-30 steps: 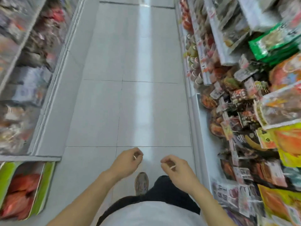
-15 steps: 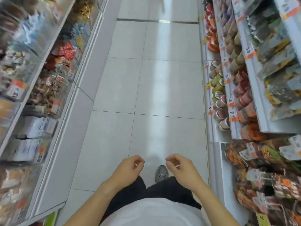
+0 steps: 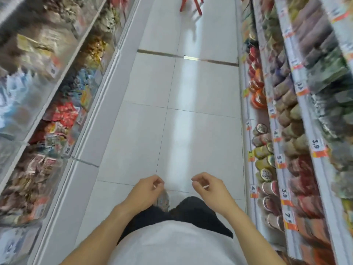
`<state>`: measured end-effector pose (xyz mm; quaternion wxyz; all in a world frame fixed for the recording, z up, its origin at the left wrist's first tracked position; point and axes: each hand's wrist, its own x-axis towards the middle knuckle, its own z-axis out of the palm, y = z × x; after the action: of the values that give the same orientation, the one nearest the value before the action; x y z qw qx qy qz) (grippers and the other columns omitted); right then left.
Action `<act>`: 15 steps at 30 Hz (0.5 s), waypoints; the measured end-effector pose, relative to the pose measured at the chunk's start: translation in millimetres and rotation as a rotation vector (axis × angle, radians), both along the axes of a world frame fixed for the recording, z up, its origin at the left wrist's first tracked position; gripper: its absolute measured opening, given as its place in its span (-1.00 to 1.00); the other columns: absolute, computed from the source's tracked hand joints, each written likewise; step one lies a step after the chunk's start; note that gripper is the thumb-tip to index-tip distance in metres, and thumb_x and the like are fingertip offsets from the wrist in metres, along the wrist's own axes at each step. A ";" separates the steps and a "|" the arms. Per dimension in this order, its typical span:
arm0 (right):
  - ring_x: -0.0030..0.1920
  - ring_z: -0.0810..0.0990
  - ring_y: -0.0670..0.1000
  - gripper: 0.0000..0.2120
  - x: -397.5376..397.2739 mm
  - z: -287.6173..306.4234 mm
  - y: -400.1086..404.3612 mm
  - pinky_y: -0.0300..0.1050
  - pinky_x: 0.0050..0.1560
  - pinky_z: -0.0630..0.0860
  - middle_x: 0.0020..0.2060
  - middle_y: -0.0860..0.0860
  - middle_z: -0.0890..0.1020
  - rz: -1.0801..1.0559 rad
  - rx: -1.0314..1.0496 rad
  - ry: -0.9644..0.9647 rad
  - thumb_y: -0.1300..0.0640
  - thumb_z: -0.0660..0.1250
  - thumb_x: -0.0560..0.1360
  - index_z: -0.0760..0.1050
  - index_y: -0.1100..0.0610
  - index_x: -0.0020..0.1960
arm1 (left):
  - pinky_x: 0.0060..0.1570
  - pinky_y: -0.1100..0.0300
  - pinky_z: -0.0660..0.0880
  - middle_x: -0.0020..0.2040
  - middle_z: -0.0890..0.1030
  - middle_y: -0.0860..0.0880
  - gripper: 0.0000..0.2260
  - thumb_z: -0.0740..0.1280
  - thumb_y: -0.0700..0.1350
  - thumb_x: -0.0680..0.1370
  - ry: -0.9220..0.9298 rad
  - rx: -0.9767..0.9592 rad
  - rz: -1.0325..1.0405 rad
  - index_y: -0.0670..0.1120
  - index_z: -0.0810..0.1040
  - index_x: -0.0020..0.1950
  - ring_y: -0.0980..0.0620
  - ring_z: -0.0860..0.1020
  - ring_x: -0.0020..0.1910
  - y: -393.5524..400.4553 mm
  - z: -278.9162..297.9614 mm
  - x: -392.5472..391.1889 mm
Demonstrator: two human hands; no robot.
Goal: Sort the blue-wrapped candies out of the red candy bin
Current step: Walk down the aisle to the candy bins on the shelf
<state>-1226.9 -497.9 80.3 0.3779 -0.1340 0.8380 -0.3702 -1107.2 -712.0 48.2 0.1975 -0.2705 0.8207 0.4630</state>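
I stand in a shop aisle between two shelf rows. My left hand (image 3: 147, 192) and my right hand (image 3: 210, 188) hover at waist height over the tiled floor, fingers loosely curled in. A tiny white speck shows at each hand's fingertips; what it is cannot be told. On the left shelf, clear-fronted bins hold wrapped sweets: a bin of red wrappers (image 3: 64, 115) and, farther along, a bin of bluish wrappers (image 3: 86, 79). Both are blurred and out of arm's reach. No single blue candy can be made out.
The white tiled floor (image 3: 172, 111) runs straight ahead. Shelves of jars, cups and packets with orange price tags (image 3: 267, 150) line the right side. A red stool (image 3: 191, 4) stands at the far end of the aisle. My shoe (image 3: 162, 199) shows below my hands.
The view has moved forward along the aisle and tilted up, so more floor and the red stool show. Both hands stay curled in front of my waist.
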 end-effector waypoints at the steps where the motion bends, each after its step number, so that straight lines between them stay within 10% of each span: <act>1: -0.06 0.57 -0.30 -0.92 -21.2 2.3 -11.2 -0.42 -0.10 0.48 -0.08 -0.20 0.64 -0.014 0.004 -0.006 0.00 0.32 0.58 0.57 -0.11 0.04 | -0.21 0.46 0.41 -0.06 0.61 0.15 -0.87 0.23 -0.02 0.62 0.004 0.002 -0.013 0.04 0.58 0.04 0.23 0.55 -0.14 -17.3 5.2 -28.0; 15: -0.09 0.62 -0.19 -0.93 -403.8 -25.4 -176.2 -0.25 -0.01 0.56 -0.13 -0.18 0.67 -0.088 0.001 -0.086 0.02 0.33 0.56 0.58 -0.11 -0.01 | -0.16 0.44 0.41 0.00 0.59 0.20 -0.86 0.22 0.00 0.63 -0.051 -0.014 -0.087 0.06 0.56 0.08 0.22 0.55 -0.07 -200.2 5.0 -453.0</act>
<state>-1630.7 -674.2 54.9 0.3970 -0.0806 0.8262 -0.3914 -1560.2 -912.2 53.2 0.2362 -0.2475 0.8297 0.4410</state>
